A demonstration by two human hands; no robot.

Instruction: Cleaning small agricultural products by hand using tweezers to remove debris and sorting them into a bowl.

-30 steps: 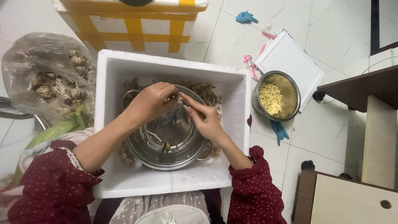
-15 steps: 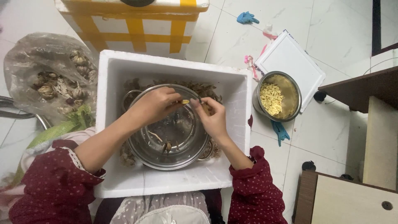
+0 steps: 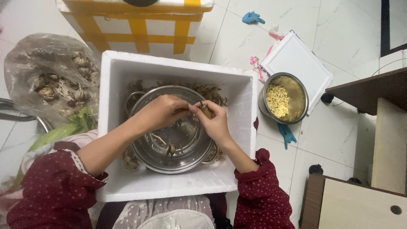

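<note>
My left hand (image 3: pixel 163 111) and my right hand (image 3: pixel 215 120) meet over a steel pot (image 3: pixel 178 159) that sits inside a white foam box (image 3: pixel 127 68). Both pinch a small brownish clove-like piece (image 3: pixel 205 110) between their fingertips. A few peeled scraps lie on the pot's bottom (image 3: pixel 169 148). Dry brown husks (image 3: pixel 212 91) fill the box around the pot.
A clear plastic bag of brown bulbs (image 3: pixel 55 80) lies left of the box. A steel bowl of pale yellow peeled pieces (image 3: pixel 283 99) stands to the right on a white foam lid (image 3: pixel 303 59). A yellow-taped foam box (image 3: pixel 140 21) is behind; wooden furniture (image 3: pixel 373 93) at right.
Both hands have stayed over the pot; the fingertips worked at the small piece and shifted slightly toward the pot's right side.
</note>
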